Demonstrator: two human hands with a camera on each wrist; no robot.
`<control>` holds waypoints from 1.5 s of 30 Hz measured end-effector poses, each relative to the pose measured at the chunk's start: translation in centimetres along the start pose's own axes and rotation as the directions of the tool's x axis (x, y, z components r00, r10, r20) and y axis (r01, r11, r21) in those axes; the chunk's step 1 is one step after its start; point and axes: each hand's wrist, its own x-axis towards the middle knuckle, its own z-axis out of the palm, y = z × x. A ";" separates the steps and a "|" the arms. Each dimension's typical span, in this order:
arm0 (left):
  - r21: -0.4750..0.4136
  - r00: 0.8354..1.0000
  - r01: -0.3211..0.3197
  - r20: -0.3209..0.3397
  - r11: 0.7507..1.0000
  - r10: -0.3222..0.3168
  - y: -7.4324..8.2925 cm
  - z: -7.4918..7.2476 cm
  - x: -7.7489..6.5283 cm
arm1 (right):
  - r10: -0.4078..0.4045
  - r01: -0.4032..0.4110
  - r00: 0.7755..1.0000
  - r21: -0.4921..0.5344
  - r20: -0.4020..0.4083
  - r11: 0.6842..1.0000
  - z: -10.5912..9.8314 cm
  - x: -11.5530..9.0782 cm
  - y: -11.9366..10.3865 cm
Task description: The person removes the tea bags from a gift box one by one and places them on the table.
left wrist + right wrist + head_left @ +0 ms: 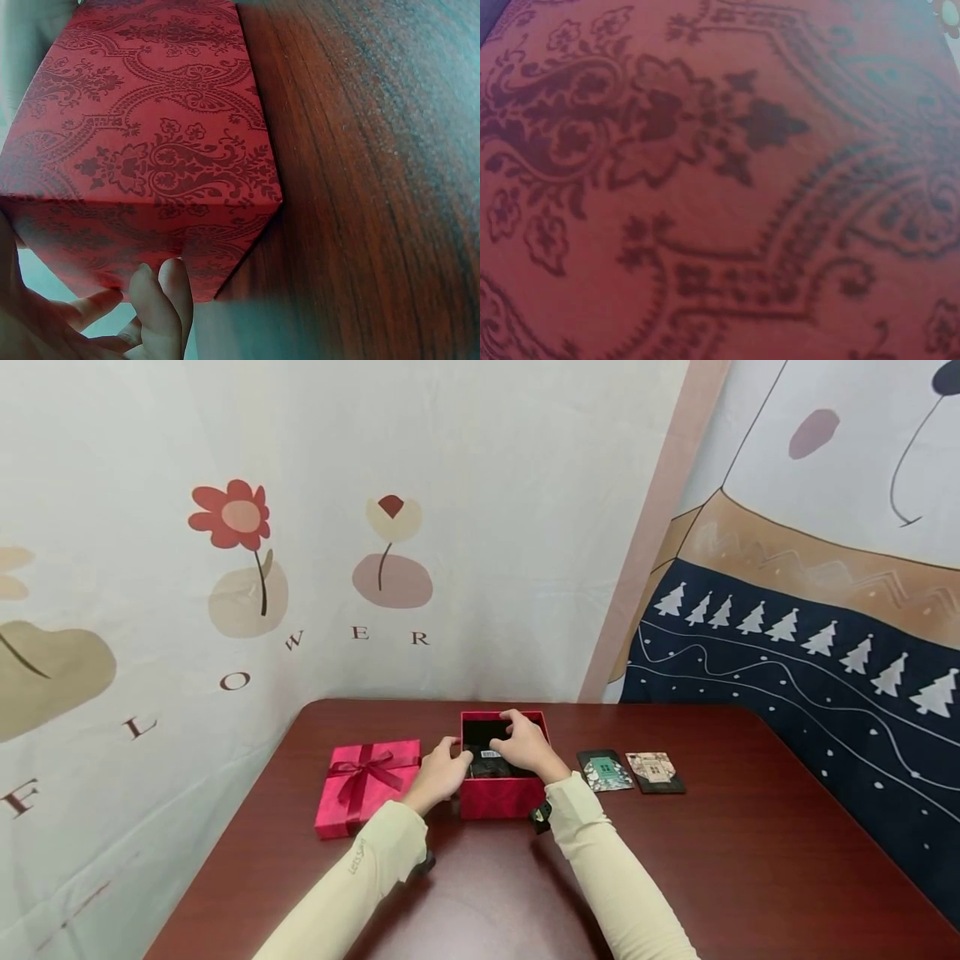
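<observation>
An uncovered red patterned gift box [501, 799] stands near the middle of the table. Inside it lies a black package [489, 768] with a white barcode label. My left hand [440, 773] holds the box at its left side, thumb at the rim. Its fingers [159, 300] lie along the outside of the box's end wall in the left wrist view. Over the box opening is my right hand [522, 747], thumb close to the label and index finger stretched toward the far rim, the two spread apart. The right wrist view is filled by the box's patterned wall.
A red lid [341, 802] with a ribbon bow lies left of the box. To the right are a dark packet with a green label [606, 772] and a beige-and-dark packet [656, 772]. Behind the brown table [720, 860] hangs a printed cloth [510, 527].
</observation>
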 end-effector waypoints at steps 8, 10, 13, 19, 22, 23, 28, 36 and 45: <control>0.004 1.000 -0.003 -0.010 1.000 0.003 -0.1 0.0 -0.1 | 0.085 -0.085 0.996 0.006 0.022 0.996 0.3 0.1 0.2; 0.008 1.000 -0.004 -0.011 1.000 0.005 -0.1 0.0 -0.1 | 0.112 -0.113 0.993 0.008 0.042 0.994 0.4 0.1 0.3; 0.014 1.000 -0.011 -0.017 1.000 0.011 0.0 0.0 -0.2 | 0.144 -0.145 0.987 0.014 0.073 0.989 0.5 0.1 0.4; 0.019 1.000 -0.009 -0.018 1.000 0.010 -0.1 0.1 -0.2 | 0.173 -0.176 0.980 0.020 0.102 0.984 0.7 0.1 0.5; 0.020 1.000 -0.010 -0.019 1.000 0.010 -0.1 0.1 -0.2 | 0.163 -0.165 0.981 0.013 0.109 0.986 0.8 0.2 0.6; 0.021 1.000 -0.010 -0.021 1.000 0.010 -0.2 0.1 -0.2 | 0.162 -0.165 0.980 0.014 0.112 0.986 0.8 0.2 0.6; 0.011 1.000 -0.008 -0.020 1.000 0.008 -0.1 0.1 -0.2 | 0.185 -0.188 0.975 0.013 0.120 0.982 0.9 0.4 0.7; 0.006 1.000 -0.013 -0.016 1.000 0.013 -0.1 -0.1 -0.1 | 0.196 -0.204 0.970 0.044 0.143 0.978 0.9 0.5 0.7; 0.011 1.000 -0.017 -0.014 1.000 0.017 -0.2 0.0 0.0 | 0.150 -0.157 0.984 0.064 0.100 0.986 0.9 0.4 0.8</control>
